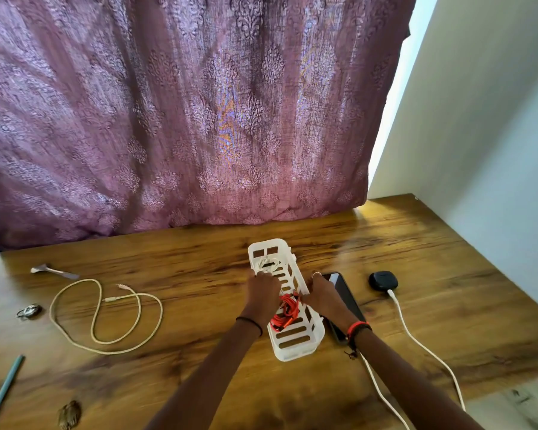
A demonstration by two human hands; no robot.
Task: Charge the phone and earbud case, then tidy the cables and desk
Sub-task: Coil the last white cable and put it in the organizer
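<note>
A white slotted plastic basket [295, 346] lies lengthwise on the wooden desk [199, 268]. Inside it are a coiled white cable [266, 264] at the far end and a bundled red cable [288, 311] in the middle. My left hand [263, 294] grips the basket's left rim. My right hand [322, 297] holds its right rim. A black phone [345, 293] lies right of the basket, partly under my right wrist, with a white cable [382, 395] running from it. A black earbud case [383, 280] sits further right with a white charging cable [416, 339] plugged in.
A loose cream cable [106, 315] sprawls on the left of the desk. Near it lie a small crumpled wrapper [52, 270], a dark hair tie [29, 311], a teal pen [3, 389] and a brown scrap [70, 414]. A purple curtain [184, 119] hangs behind; a white wall [494, 150] stands at right.
</note>
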